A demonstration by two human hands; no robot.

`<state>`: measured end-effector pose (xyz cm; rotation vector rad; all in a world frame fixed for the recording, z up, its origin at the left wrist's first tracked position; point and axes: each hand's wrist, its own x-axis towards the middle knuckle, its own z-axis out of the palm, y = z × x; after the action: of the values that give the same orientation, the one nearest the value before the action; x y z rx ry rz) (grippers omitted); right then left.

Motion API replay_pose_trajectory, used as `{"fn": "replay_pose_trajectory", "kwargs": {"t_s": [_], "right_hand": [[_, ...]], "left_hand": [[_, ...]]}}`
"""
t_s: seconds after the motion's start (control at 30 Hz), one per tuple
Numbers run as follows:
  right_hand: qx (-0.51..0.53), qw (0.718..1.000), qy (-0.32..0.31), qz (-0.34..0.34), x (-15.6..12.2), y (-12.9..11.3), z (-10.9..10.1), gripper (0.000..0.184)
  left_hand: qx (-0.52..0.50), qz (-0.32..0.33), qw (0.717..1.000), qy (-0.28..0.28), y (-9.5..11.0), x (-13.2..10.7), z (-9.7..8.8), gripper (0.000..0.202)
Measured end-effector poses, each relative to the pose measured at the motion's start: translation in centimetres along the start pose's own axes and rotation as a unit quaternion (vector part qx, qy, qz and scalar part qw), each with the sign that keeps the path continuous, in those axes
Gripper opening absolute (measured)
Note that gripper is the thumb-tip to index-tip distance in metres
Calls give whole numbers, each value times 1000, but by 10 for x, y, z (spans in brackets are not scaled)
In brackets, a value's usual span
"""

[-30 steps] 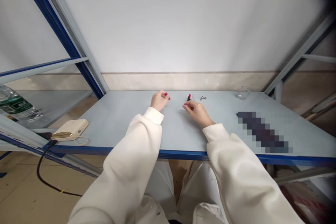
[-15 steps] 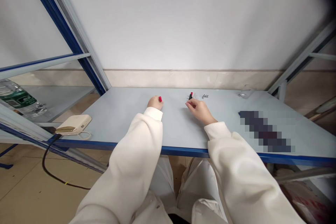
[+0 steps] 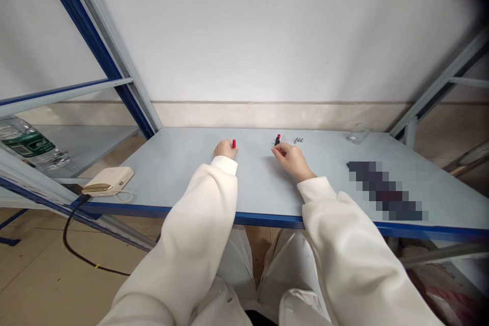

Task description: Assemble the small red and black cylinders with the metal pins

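— Two hands lie on the shelf board (image 3: 183, 173). How are they gripping?

— The left hand (image 3: 224, 149) is curled shut around a small red piece (image 3: 234, 143), whose tip pokes out beside the knuckles just left of frame centre. The right hand (image 3: 292, 159) has its fingertips (image 3: 275, 149) drawn loosely together, just below a red-and-black piece (image 3: 277, 139); whether they touch it cannot be told.

— What has changed over the last second?

— The left hand has closed tighter and drawn slightly toward the person, so less red shows. The right hand has barely moved. That suggests one piece is secured and the other not yet picked up.

— And further out?

— Small metal bits (image 3: 298, 140) lie right of the red-and-black piece, a clear container (image 3: 357, 136) sits further right, a cream device (image 3: 107, 182) is at lower left, and a water bottle (image 3: 26, 145) lies at the left edge.
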<state>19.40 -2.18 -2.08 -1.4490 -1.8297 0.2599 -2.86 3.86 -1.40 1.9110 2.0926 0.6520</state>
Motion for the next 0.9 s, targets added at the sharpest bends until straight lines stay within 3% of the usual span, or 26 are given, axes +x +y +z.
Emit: {"fn": "replay_pose_trajectory", "kwargs": {"t_s": [0.2,0.47,0.53,0.6,0.67,0.77,0.83,0.9], "right_hand": [[-85,990,-15,108,1,14,-5,21],[-155,970,-35,185,1,21,-7,16],[-160,966,-46,199,1,21,-7,16],[-165,961,-56,212,1,21,-7,17],[-175,959,-60,216,1,22,-7,19],[-189,958,-51,209,1,22,-5,23],[-196,958,-44,206,1,21,-4,24],[-201,957,-39,207,1,20,-3,25]], "left_hand": [[-4,-9,1000,-4,1,0,0,12],[-3,-17,1000,-14,1,0,0,13],[-5,-14,1000,-3,1,-1,-2,26],[-14,3,999,50,2,-3,-5,46],[-30,39,991,125,6,-7,-8,60],[-60,140,971,187,17,-17,-11,53],[-65,229,959,154,29,-25,-8,42],[-50,324,943,54,41,-34,-1,38]]}}
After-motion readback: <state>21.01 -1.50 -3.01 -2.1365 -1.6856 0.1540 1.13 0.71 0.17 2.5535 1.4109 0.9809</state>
